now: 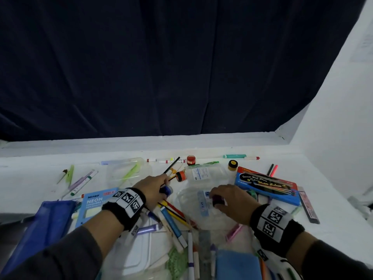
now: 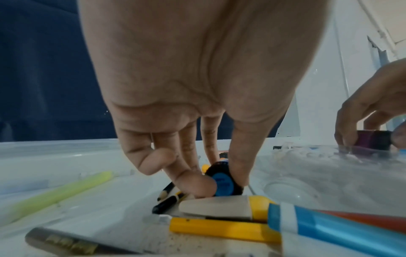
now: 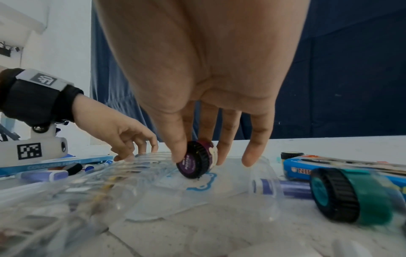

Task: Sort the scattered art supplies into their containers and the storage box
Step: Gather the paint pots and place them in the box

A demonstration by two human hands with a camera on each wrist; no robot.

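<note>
1. The purple paint pot [image 3: 195, 161] lies on its side on a clear plastic container [image 1: 201, 213], near the middle of the surface [image 1: 333, 199]. The right hand [image 1: 232, 201] pinches it with thumb and fingers.
2. The left hand [image 1: 153, 188], at 9 o'clock from it, pinches a blue paint pot [image 2: 224, 182].
3. Both pots look small, light and stiff; the ribbed lid should give good hold.
4. A green pot [image 3: 351, 196] lies at 3 o'clock; loose pencils [image 1: 175, 213] crowd the way.
</note>
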